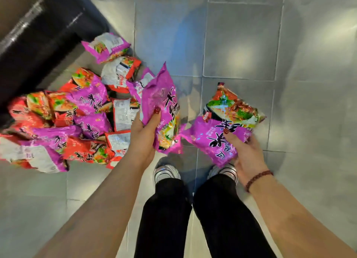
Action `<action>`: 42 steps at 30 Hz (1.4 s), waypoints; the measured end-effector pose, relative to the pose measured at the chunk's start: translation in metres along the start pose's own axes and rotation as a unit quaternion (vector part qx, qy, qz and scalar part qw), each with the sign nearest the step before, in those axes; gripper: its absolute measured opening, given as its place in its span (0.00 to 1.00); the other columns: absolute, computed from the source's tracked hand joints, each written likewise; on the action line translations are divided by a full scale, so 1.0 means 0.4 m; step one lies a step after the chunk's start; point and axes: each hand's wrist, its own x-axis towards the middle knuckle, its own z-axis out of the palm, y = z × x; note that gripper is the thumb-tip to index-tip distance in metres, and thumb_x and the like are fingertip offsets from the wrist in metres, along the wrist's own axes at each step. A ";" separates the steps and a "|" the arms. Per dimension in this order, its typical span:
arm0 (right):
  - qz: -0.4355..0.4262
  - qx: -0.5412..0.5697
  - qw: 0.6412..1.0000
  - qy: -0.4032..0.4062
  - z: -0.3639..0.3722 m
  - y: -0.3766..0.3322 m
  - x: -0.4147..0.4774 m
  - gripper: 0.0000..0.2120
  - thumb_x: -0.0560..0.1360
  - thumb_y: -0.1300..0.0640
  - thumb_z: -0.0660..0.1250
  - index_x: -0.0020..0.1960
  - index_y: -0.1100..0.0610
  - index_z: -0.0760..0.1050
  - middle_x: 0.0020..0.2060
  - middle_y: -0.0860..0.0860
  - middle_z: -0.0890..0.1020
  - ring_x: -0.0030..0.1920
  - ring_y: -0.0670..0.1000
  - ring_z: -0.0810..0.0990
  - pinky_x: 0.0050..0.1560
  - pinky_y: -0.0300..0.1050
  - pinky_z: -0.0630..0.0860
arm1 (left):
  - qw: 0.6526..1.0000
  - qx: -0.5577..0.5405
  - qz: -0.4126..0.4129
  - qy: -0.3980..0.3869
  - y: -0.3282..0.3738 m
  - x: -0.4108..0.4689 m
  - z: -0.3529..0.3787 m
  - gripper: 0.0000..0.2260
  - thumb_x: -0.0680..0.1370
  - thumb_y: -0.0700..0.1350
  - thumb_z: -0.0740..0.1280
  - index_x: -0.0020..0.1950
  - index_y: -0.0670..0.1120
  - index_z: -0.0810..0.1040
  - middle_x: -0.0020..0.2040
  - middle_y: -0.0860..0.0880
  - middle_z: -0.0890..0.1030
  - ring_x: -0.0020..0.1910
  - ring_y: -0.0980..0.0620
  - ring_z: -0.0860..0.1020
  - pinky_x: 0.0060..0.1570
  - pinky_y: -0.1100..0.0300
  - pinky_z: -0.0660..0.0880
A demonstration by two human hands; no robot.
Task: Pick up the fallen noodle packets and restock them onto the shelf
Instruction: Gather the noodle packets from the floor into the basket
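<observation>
Several purple and red noodle packets lie in a heap (63,120) on the tiled floor at the left. My left hand (144,134) grips one purple packet (162,103), held above the floor beside the heap, thumb on its front. My right hand (247,157) holds a purple packet (208,138) with a red packet (233,105) stacked behind it, thumb pressed on the purple one. No shelf boards with stock are in view.
A dark shelf base or cabinet (38,35) runs along the upper left, right behind the heap. My two feet in silver shoes (167,173) stand just below the held packets. Grey floor tiles (270,45) stretch to the right and ahead.
</observation>
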 end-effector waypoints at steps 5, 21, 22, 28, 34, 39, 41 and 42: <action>-0.055 -0.099 0.989 -0.093 0.028 -0.215 -0.268 0.17 0.71 0.68 0.70 0.57 0.56 0.74 0.46 0.51 0.85 0.42 0.48 0.85 0.37 0.41 0.81 | 0.993 -0.091 -0.061 -0.048 0.230 -0.241 -0.018 0.21 0.75 0.43 0.66 0.68 0.45 0.74 0.60 0.43 0.81 0.59 0.44 0.80 0.60 0.43 0.76; -0.096 -0.239 0.923 -0.287 0.150 -0.526 -1.017 0.15 0.71 0.64 0.72 0.53 0.51 0.74 0.44 0.50 0.85 0.41 0.51 0.85 0.34 0.42 0.81 | 0.945 -0.320 -0.048 -0.044 0.639 -1.054 -0.269 0.25 0.58 0.48 0.80 0.54 0.45 0.85 0.59 0.39 0.82 0.52 0.39 0.83 0.47 0.42 0.81; -0.098 -0.259 0.912 -0.304 0.154 -0.529 -1.040 0.15 0.71 0.65 0.72 0.53 0.52 0.75 0.43 0.51 0.85 0.41 0.51 0.85 0.34 0.41 0.80 | 0.944 -0.327 -0.040 -0.029 0.633 -1.085 -0.276 0.19 0.62 0.48 0.77 0.50 0.45 0.86 0.56 0.39 0.83 0.49 0.39 0.84 0.43 0.44 0.81; -0.082 -0.365 0.824 -0.425 0.177 -0.541 -1.111 0.24 0.68 0.59 0.77 0.61 0.57 0.75 0.51 0.53 0.85 0.52 0.57 0.83 0.54 0.55 0.80 | 0.924 -0.381 0.013 0.043 0.573 -1.268 -0.257 0.09 0.64 0.47 0.75 0.38 0.43 0.87 0.41 0.40 0.85 0.36 0.41 0.84 0.32 0.48 0.82; -0.091 -0.451 0.734 -0.499 0.252 -0.505 -1.146 0.48 0.51 0.39 0.82 0.66 0.55 0.73 0.60 0.53 0.80 0.62 0.56 0.77 0.64 0.60 0.73 | 0.915 -0.369 0.029 0.157 0.454 -1.398 -0.250 0.49 0.34 0.45 0.85 0.52 0.33 0.76 0.38 0.38 0.84 0.31 0.44 0.83 0.28 0.55 0.80; -0.085 -0.488 0.662 -0.562 0.326 -0.402 -1.243 0.24 0.66 0.55 0.78 0.59 0.50 0.75 0.56 0.48 0.82 0.56 0.49 0.80 0.61 0.49 0.76 | 0.862 -0.421 0.065 0.275 0.403 -1.494 -0.310 0.32 0.45 0.41 0.77 0.47 0.35 0.76 0.35 0.39 0.82 0.29 0.45 0.82 0.28 0.55 0.80; -0.085 -0.493 0.643 -0.579 0.351 -0.344 -1.292 0.17 0.70 0.62 0.74 0.52 0.47 0.74 0.50 0.44 0.83 0.48 0.40 0.81 0.50 0.34 0.76 | 0.836 -0.444 0.077 0.313 0.377 -1.530 -0.352 0.30 0.47 0.41 0.75 0.47 0.36 0.76 0.34 0.40 0.82 0.28 0.46 0.82 0.25 0.56 0.79; -0.079 -0.493 0.637 -0.587 0.368 -0.309 -1.315 0.16 0.71 0.65 0.73 0.49 0.46 0.73 0.46 0.43 0.83 0.43 0.36 0.80 0.44 0.29 0.75 | 0.823 -0.455 0.085 0.329 0.364 -1.547 -0.377 0.28 0.49 0.40 0.75 0.47 0.36 0.75 0.33 0.40 0.82 0.28 0.46 0.82 0.25 0.57 0.79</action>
